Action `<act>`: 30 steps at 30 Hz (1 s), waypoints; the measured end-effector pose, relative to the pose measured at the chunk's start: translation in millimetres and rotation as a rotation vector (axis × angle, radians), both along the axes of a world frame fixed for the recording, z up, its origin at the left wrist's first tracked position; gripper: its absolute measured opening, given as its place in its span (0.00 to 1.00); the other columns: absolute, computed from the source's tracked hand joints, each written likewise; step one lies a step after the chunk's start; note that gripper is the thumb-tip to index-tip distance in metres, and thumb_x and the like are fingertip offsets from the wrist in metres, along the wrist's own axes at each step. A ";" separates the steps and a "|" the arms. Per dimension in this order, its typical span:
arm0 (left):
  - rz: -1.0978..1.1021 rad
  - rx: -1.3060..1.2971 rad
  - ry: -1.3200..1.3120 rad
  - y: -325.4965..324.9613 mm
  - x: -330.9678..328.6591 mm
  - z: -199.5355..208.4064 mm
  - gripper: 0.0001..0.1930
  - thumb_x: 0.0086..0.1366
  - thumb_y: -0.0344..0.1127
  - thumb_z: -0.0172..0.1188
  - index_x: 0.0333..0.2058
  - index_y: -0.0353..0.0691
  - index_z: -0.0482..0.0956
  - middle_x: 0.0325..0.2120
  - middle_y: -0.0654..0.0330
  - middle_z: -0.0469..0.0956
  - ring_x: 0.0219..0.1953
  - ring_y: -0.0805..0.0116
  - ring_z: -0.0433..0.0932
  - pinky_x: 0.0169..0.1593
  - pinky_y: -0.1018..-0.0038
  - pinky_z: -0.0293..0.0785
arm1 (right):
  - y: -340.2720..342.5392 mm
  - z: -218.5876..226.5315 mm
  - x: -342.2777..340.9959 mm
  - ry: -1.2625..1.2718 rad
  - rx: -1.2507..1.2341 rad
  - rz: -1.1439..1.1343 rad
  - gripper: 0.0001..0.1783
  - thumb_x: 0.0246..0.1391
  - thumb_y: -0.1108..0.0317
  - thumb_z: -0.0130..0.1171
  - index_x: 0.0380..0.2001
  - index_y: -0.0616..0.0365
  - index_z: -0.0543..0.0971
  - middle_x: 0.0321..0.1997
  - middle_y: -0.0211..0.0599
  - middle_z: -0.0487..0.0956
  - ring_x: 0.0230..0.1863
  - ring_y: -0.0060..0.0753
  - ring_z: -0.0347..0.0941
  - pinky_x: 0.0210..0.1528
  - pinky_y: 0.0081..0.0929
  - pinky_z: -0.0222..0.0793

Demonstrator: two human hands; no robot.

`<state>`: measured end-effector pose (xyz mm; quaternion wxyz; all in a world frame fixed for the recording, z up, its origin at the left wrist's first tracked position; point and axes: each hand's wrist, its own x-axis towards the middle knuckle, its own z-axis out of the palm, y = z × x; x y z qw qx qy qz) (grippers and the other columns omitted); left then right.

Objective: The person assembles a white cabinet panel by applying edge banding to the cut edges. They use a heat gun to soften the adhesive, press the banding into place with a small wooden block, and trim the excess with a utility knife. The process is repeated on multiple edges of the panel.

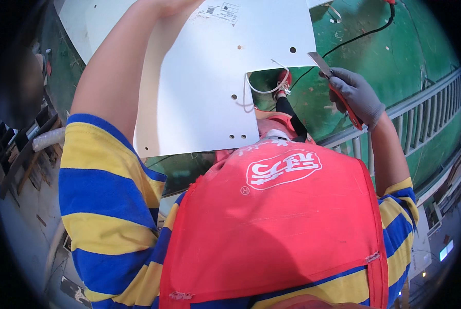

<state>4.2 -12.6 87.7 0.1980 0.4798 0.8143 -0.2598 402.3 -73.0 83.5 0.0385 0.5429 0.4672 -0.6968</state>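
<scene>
In my right hand point(356, 95), which wears a grey glove, is a utility knife point(350, 110) with a red handle. Its blade points up and left, near the notched corner of a white panel point(204, 92) but apart from it. A thin white strip point(264, 91) curls loosely across the notch. My left arm reaches over the panel to the top edge of the picture. There my left hand point(174, 6) is cut off, and its fingers do not show. The panel has several round holes and a printed label point(217, 11).
A green floor point(395, 56) lies beyond the panel, with a black cable point(362, 37) running over it. To the right stands a grey metal rail with bars point(431, 110). Below the notch a red shoe point(284, 81) shows. Scraps and boards point(32, 167) lie at the far left.
</scene>
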 end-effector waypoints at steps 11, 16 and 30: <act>-0.031 -0.004 -0.030 -1.3 -3.2 -2.0 0.65 0.54 0.83 0.41 0.70 0.37 0.23 0.72 0.49 0.19 0.72 0.40 0.19 0.72 0.49 0.23 | -1.3 -4.9 2.8 0.020 0.026 0.006 0.20 0.66 0.60 0.51 0.55 0.59 0.74 0.25 0.28 0.74 0.20 0.18 0.67 0.22 0.20 0.65; -0.069 0.019 0.005 0.8 -13.5 -18.9 0.63 0.56 0.82 0.40 0.69 0.39 0.21 0.72 0.49 0.18 0.72 0.41 0.17 0.72 0.51 0.21 | 4.6 -4.0 2.4 0.023 0.041 0.070 0.20 0.66 0.59 0.51 0.55 0.61 0.74 0.24 0.28 0.73 0.19 0.17 0.65 0.21 0.19 0.63; 0.047 -0.029 -0.006 0.5 0.1 2.2 0.61 0.58 0.80 0.41 0.69 0.42 0.18 0.70 0.44 0.16 0.72 0.41 0.18 0.72 0.51 0.24 | 21.0 -3.9 6.5 0.022 0.064 0.171 0.19 0.67 0.57 0.52 0.54 0.57 0.75 0.24 0.28 0.73 0.21 0.17 0.64 0.24 0.19 0.64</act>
